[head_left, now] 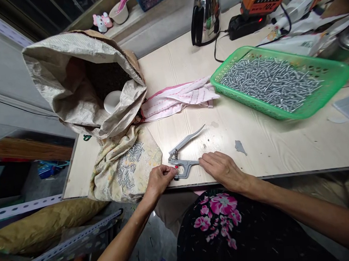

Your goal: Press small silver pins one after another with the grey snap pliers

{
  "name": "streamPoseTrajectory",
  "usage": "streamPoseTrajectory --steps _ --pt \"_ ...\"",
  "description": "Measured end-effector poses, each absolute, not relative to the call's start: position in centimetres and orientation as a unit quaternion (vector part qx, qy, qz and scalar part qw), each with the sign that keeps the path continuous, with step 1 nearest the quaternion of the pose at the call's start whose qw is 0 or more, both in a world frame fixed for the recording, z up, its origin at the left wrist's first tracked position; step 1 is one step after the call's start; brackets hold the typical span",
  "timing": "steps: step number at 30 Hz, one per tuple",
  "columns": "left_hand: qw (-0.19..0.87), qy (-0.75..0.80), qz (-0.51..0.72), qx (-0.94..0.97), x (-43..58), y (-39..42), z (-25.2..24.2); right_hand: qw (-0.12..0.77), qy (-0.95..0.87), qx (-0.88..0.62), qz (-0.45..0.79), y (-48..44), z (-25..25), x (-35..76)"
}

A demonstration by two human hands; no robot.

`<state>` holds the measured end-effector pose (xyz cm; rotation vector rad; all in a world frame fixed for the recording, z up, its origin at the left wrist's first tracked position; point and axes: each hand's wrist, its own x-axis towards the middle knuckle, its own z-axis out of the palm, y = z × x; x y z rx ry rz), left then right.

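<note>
A grey snap-press plier (184,155) lies on the pale wooden table (265,141) near its front edge, its upper handle raised and open. My left hand (159,180) pinches a small part at the plier's red-tipped jaw. My right hand (223,167) rests on the table with its fingers on the plier's lower handle. A patterned cloth (126,168) with several small metal pieces on it lies just left of my left hand.
A green basket (280,82) full of small metal pieces stands at the right. A large open sack (84,80) with dark contents and a white cup sits at the left. A pink-striped cloth (175,99), a kettle (205,14) and a charger (258,5) lie farther back.
</note>
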<state>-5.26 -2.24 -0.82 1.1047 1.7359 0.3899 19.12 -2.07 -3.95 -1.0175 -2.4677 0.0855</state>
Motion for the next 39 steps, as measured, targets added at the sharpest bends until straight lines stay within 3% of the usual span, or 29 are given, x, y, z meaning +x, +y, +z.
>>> streamPoseTrajectory --steps 17,31,34,39 --pt "0.537 0.744 0.179 0.355 -4.5 -2.6 -0.7 0.070 -0.912 -0.371 0.157 5.0 -2.6 21.6" --pt "0.530 0.745 0.161 0.373 -4.8 -2.7 -1.0 0.084 -0.906 -0.393 0.134 3.3 -1.2 21.0" --pt "0.457 0.753 0.135 0.453 -4.7 -3.4 -0.6 0.099 -0.897 -0.404 0.148 3.0 -1.2 20.9" --pt "0.191 0.645 0.149 0.725 -2.6 -4.2 0.1 0.117 -0.874 -0.433 0.186 2.5 -0.8 20.6"
